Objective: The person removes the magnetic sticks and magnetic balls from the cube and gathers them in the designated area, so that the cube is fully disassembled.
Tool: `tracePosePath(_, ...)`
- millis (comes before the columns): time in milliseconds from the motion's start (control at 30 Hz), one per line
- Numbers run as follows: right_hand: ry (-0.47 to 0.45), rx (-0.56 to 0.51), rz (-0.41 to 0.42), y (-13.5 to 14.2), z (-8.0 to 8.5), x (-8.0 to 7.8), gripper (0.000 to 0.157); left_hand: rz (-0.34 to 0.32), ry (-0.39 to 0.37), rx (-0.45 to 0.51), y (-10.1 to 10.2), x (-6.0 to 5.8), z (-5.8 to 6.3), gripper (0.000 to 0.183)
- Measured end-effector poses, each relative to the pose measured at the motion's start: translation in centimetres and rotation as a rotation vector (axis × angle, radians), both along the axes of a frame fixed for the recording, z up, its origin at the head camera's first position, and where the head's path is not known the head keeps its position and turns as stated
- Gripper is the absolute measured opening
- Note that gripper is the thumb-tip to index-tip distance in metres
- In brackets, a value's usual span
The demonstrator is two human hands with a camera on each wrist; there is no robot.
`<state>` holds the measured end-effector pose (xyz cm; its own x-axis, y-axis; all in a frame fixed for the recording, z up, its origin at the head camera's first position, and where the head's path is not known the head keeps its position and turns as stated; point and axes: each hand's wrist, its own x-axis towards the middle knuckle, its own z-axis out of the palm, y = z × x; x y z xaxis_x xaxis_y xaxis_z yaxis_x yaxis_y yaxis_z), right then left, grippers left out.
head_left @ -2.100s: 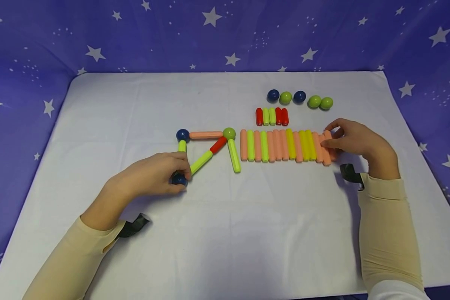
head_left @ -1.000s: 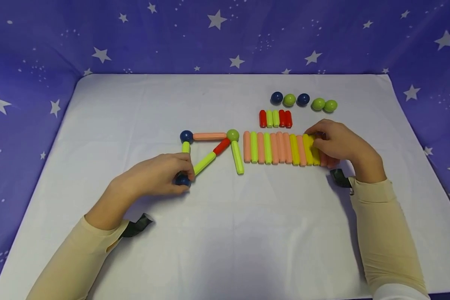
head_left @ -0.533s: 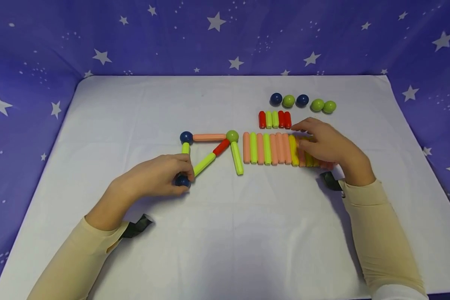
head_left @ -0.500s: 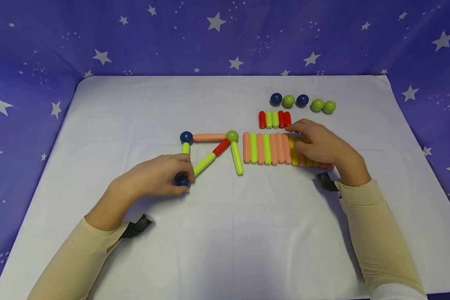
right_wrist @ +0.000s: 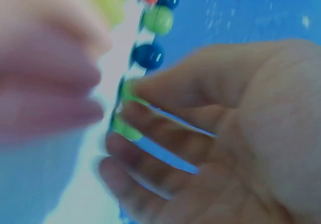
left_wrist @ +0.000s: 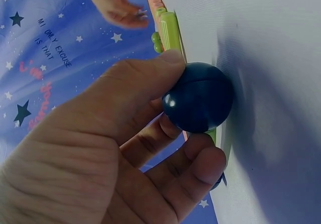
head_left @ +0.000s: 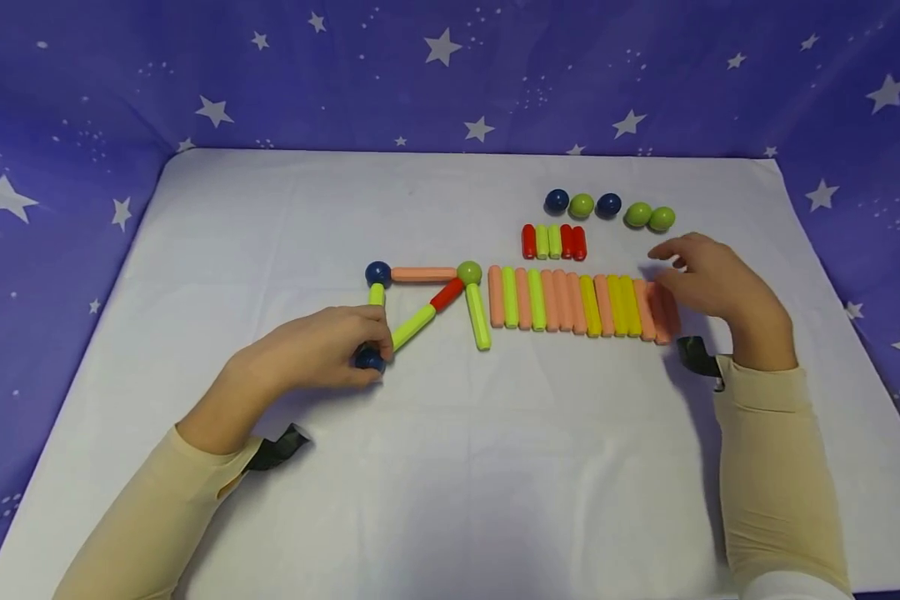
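In the left wrist view, my left hand pinches a blue ball between thumb and fingers. The ball is the lower-left corner of a flat figure of balls and rods. A red rod and a lime rod run diagonally from this corner to a green ball. Above stands another blue ball, joined by a peach rod. My right hand hovers at the right end of a row of long peach, lime and yellow rods, its loose fingers holding nothing.
Behind the long row lie several short red and lime rods. Farther back is a line of loose balls, among them a blue ball and a green ball. A starry purple cloth surrounds the white table.
My right hand went left along the rods, then came back to their right end. The rods there, uneven at first, now lie closer to level. My left hand keeps its hold on the blue ball.
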<state>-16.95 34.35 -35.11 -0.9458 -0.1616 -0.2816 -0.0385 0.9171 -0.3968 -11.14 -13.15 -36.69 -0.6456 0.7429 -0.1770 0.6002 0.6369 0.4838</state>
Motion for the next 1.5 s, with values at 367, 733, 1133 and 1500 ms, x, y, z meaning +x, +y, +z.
tracePosePath(367,-0.170,0.077,-0.011,1.6,-0.7,-0.4,0.042,0.000,-0.006,0.005,-0.4,0.0,-0.1,0.019)
tracePosePath(733,0.124,-0.054,0.261,-12.7,1.5,3.0,0.033,-0.019,-0.004,0.018,-0.3,-0.5,0.2,0.018)
tracePosePath(1133,0.222,0.153,0.204,-23.8,-2.6,6.2,0.033,-0.033,-0.009,-0.011,-0.1,-0.2,0.0,0.018)
tracePosePath(1500,-0.075,-0.070,0.141,-16.5,0.6,4.4,0.036,-0.011,-0.076,-0.073,-0.6,0.1,0.7,0.019)
